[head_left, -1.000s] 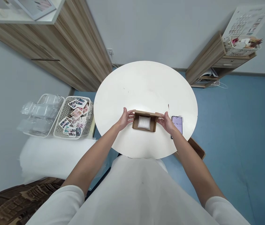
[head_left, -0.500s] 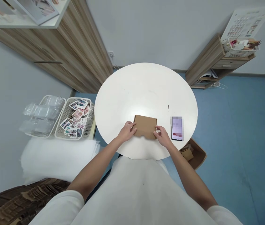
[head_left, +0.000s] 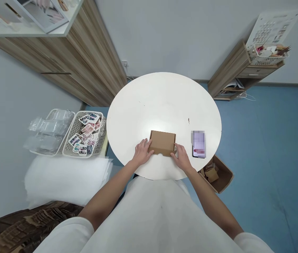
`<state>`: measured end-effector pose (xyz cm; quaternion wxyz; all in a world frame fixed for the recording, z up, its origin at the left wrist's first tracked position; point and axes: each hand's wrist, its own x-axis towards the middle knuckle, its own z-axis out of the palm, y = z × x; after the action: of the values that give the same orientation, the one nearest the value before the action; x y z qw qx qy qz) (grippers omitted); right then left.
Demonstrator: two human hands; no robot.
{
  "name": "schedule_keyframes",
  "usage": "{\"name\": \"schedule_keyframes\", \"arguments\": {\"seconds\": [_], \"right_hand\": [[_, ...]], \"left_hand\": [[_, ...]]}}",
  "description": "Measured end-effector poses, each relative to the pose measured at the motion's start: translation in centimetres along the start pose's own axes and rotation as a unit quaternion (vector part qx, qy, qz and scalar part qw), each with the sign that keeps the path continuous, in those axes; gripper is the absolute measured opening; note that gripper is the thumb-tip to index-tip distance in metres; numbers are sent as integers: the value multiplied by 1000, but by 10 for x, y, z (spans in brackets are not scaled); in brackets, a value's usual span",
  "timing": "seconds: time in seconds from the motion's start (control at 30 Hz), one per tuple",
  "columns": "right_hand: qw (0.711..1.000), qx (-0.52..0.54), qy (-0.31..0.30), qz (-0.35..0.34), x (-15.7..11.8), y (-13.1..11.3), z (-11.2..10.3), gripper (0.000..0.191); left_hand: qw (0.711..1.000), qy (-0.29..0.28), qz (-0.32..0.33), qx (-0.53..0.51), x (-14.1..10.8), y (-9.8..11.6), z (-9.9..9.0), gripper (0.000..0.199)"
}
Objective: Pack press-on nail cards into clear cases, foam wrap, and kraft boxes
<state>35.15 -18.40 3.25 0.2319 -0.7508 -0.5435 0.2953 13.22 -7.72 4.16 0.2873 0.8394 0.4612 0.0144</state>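
Cardboard box (head_left: 162, 141) between both hands (head_left: 141, 152)

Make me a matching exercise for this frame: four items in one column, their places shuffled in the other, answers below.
Things
1. Flat brown box
2. Phone
3. White perforated basket
4. Open carton

Places
A. Left of the table, holding printed cards
B. Below the table's right edge, with smaller cardboard pieces inside
C. Between the left hand and the right hand
D. On the table, to the right of the right hand

Pairs: 1-C, 2-D, 3-A, 4-B
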Motion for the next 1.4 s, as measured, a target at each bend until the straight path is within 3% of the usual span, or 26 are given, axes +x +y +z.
{"name": "schedule_keyframes", "arguments": {"seconds": [0.13,0.4,0.67,0.77,1.0,1.4], "right_hand": [[999,-19,20,-20,-8,5,2,54],[999,-20,-20,-38,-16,4,7,61],[994,102,-11,-29,-11,-6,-14,64],[991,132,-3,-22,-4,-8,-24,61],[985,161,-46,51,17,-15,-41,50],[984,159,6,73,25,-23,-46,48]], "left_hand": [[999,-3,-14,-43,-4,-3,0,59],[993,-14,-27,-111,-7,2,2,71],[980,35,-20,-192,-13,8,-2,84],[974,50,-21,-220,-9,11,-8,78],[971,24,-80,-226,13,13,-15,51],[986,62,-59,-144,11,23,-25,52]]}}
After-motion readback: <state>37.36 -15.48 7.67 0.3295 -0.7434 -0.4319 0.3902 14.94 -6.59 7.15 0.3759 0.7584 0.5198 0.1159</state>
